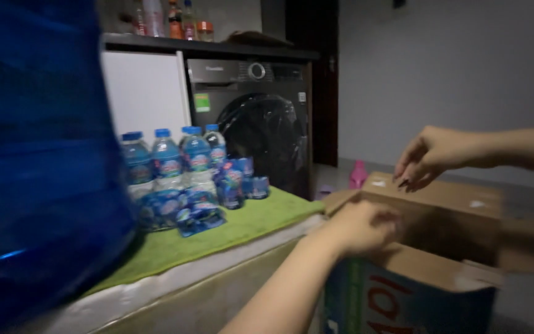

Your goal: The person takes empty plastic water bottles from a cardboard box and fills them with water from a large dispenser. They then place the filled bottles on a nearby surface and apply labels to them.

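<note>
An open cardboard box (440, 272) stands at the lower right, its flaps spread. My left hand (366, 226) reaches over the near flap into the box mouth; whether it grips anything is hidden by blur. My right hand (431, 154) hovers at the far flap (458, 195), fingers bent down and touching its edge. Several small water bottles (168, 161) with blue caps stand upright on a green cloth (217, 232), with more bottles (202, 213) lying in front of them.
A large blue water jug (38, 154) fills the left side, close to the camera. Behind the bottles are a dark front-loading washing machine (261, 130) and a white cabinet (146, 93). A pink bottle (358, 175) stands on the floor.
</note>
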